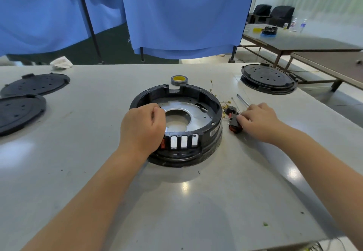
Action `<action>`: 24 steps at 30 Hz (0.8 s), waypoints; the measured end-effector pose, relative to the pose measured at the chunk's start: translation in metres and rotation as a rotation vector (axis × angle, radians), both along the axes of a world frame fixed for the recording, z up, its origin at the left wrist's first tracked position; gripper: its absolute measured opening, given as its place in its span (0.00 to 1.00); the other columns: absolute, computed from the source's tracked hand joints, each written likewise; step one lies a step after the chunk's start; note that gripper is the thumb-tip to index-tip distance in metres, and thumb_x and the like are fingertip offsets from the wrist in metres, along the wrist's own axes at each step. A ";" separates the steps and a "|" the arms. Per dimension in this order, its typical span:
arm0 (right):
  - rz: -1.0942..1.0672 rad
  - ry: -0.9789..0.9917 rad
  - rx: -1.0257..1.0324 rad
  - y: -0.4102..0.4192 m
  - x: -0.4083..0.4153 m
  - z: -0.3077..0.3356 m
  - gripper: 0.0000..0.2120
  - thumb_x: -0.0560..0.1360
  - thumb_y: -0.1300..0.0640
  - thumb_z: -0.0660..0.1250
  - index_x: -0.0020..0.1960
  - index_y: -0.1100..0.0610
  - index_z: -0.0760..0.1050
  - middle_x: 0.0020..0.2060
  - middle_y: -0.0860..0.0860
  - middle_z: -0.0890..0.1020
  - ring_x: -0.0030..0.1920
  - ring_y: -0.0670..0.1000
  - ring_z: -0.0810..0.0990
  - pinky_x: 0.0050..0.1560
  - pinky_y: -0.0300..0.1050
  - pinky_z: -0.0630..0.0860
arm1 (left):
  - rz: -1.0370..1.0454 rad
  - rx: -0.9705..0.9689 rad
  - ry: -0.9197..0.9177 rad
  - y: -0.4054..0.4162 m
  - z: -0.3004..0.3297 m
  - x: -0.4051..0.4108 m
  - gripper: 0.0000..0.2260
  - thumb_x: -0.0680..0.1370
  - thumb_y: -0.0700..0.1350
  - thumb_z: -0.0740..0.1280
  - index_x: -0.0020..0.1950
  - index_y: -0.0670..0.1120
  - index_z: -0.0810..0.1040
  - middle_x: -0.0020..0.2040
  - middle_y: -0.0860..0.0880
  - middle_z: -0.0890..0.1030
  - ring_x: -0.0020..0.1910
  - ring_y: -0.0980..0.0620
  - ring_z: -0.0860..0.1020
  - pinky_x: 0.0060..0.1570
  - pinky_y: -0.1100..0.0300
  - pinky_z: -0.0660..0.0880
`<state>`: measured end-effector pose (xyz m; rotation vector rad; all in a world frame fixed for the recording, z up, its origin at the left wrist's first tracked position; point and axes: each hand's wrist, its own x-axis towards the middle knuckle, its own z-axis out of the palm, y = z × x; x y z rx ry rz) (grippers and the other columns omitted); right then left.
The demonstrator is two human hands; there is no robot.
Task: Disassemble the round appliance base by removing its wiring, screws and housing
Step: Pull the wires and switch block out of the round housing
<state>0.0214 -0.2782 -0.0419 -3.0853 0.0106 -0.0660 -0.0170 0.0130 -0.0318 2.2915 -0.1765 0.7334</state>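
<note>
We steady the round base (pixel 176 124) mid-table, our left hand (pixel 142 130) curled over its near rim, our right hand (pixel 257 121) pinching a black switch (pixel 234 125) beside it. Loose wires (pixel 225 104) nearby could scatter if brushed.

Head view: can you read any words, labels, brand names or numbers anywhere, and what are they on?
No text can be read in this view.
Sticker on the side of the round base: a pale label, too blurred to read.
Tape roll: yellow core, no print visible.
Bottles on the far table: labels too small to read.
Black round covers: only holes, no marks visible.
</note>
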 end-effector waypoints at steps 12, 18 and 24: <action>0.155 -0.584 0.519 0.039 -0.026 0.019 0.07 0.78 0.55 0.61 0.45 0.57 0.73 0.43 0.49 0.75 0.50 0.52 0.70 0.50 0.42 0.64 | -0.080 0.045 -0.024 -0.008 0.001 -0.006 0.19 0.73 0.47 0.51 0.36 0.37 0.76 0.26 0.42 0.72 0.31 0.42 0.72 0.34 0.48 0.69; 0.563 -0.421 0.474 0.113 -0.063 0.032 0.14 0.79 0.53 0.57 0.38 0.57 0.72 0.32 0.48 0.74 0.37 0.49 0.71 0.40 0.44 0.68 | -0.285 0.022 0.012 -0.007 0.006 -0.012 0.17 0.75 0.47 0.52 0.36 0.46 0.78 0.24 0.58 0.72 0.26 0.57 0.69 0.28 0.64 0.61; 0.540 -0.203 0.358 0.130 -0.060 0.030 0.20 0.82 0.49 0.54 0.31 0.52 0.64 0.25 0.48 0.69 0.28 0.47 0.67 0.31 0.46 0.64 | -0.291 -0.074 -0.010 0.000 0.010 -0.008 0.16 0.74 0.45 0.53 0.35 0.46 0.79 0.25 0.51 0.74 0.30 0.51 0.73 0.33 0.53 0.72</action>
